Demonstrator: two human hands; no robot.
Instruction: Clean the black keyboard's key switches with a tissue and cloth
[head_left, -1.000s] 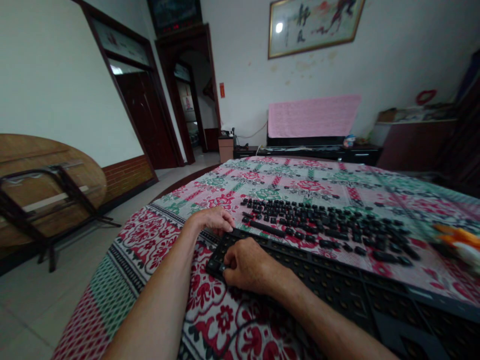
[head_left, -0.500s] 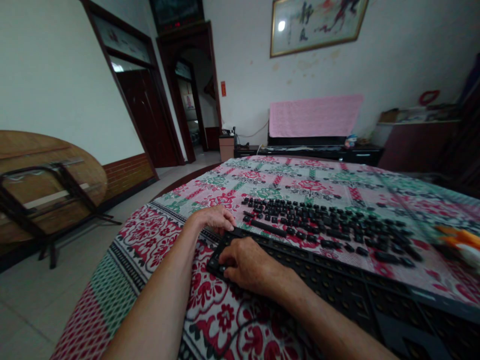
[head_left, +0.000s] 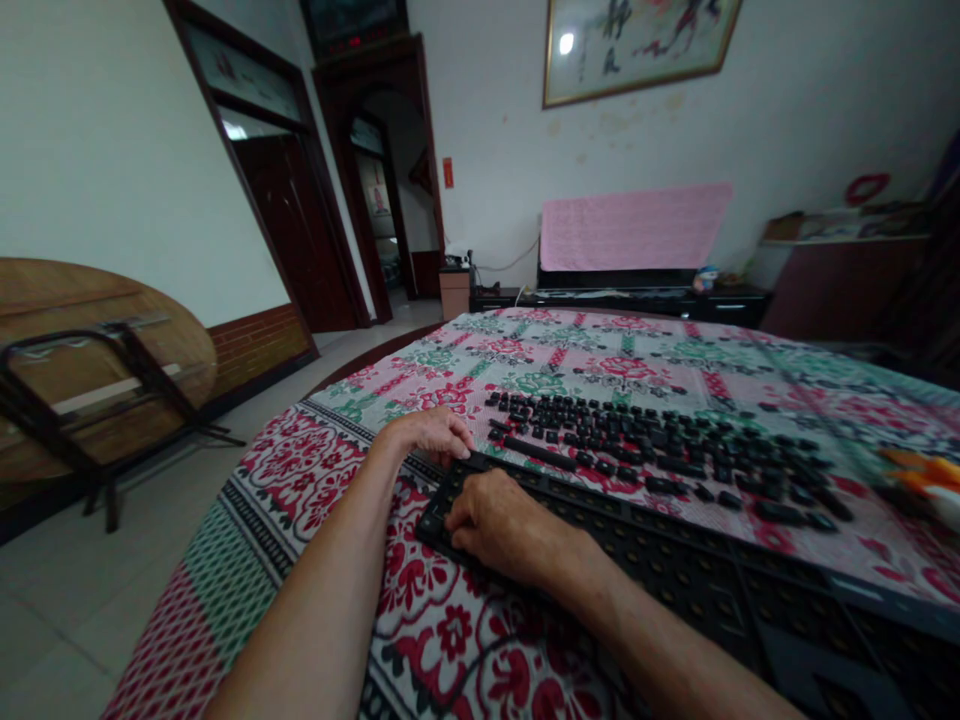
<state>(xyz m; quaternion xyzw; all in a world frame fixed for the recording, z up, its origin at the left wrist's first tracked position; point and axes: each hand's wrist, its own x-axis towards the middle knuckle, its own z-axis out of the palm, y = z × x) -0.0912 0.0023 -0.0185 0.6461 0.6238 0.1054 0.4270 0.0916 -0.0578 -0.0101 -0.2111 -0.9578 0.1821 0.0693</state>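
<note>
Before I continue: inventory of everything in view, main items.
Keyboard base: one, black, near side
Keycaps: many, black, beyond it
Tablecloth: one, multicoloured, under both
Unclear item: one, orange, right edge
Round tabletop: one, brown, at left
Door: one, dark red, left background
Draped cloth: one, pink, background centre
Low cabinet: one, black, below that
Framed picture: one, gold edge, background top
Left grip: one, bare, at keyboard base's corner
Right grip: one, bare, over keyboard base's left end

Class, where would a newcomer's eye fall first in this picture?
Probably the scattered black plastic keycaps on the multicoloured floral tablecloth, just beyond the long black keyboard base. The bare left hand and right hand are at its left end. Behind, a pink cloth stands out below a gold-framed picture.
</note>
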